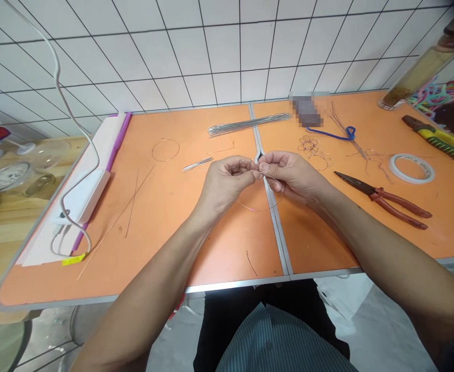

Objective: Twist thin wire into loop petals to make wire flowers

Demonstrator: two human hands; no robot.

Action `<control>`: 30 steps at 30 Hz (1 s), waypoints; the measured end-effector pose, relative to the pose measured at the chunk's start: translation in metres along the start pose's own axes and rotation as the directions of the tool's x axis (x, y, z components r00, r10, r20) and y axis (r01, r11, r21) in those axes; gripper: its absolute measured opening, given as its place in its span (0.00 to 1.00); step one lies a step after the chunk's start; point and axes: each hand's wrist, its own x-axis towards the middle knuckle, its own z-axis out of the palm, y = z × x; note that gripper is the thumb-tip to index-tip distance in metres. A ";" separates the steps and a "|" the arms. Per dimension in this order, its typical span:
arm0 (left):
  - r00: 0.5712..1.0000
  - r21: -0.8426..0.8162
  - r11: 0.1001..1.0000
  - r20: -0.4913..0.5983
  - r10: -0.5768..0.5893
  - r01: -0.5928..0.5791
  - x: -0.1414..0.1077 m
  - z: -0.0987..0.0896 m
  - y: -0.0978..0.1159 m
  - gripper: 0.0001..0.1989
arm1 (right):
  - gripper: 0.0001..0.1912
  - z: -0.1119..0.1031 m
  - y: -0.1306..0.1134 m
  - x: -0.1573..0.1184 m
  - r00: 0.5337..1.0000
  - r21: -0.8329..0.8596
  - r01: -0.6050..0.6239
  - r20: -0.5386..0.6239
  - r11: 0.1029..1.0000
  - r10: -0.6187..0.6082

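My left hand [232, 178] and my right hand [286, 173] meet over the middle of the orange table. Both pinch a thin copper-coloured wire [263, 209] bent into a loop, which hangs below the fingers. Where the wire's ends lie is hidden by the fingertips. Left of the hands lie a closed wire ring [166, 150] and a small bunch of short silver wires [198, 164]. Flower-shaped wire pieces [309, 146] rest beyond my right hand. Pliers with red handles [381, 199] lie to the right of it.
Behind the hands lies a bundle of straight silver wires [248, 125]. A roll of white tape [411, 169], a yellow-black cutter [438, 138] and a glass jar [420, 72] are at right. At left, a white power bank [81, 199] with a cable sits on paper. Long wires [116, 222] lie nearby.
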 end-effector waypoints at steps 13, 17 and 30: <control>0.995 0.031 0.995 0.016 0.099 -0.099 -0.001 0.000 -0.010 0.05 | 0.21 0.000 -0.007 -0.003 0.981 0.148 -0.178 0.106 0.973 0.163; 0.993 0.028 0.993 0.027 0.115 -0.116 0.000 0.002 -0.010 0.06 | 0.22 0.000 -0.010 -0.003 0.966 0.145 -0.244 0.124 0.959 0.227; 0.992 -0.146 0.983 -0.051 -0.117 0.108 0.005 0.000 -0.001 0.06 | 0.05 0.013 0.004 -0.010 0.842 -0.742 0.310 -0.077 0.595 -0.534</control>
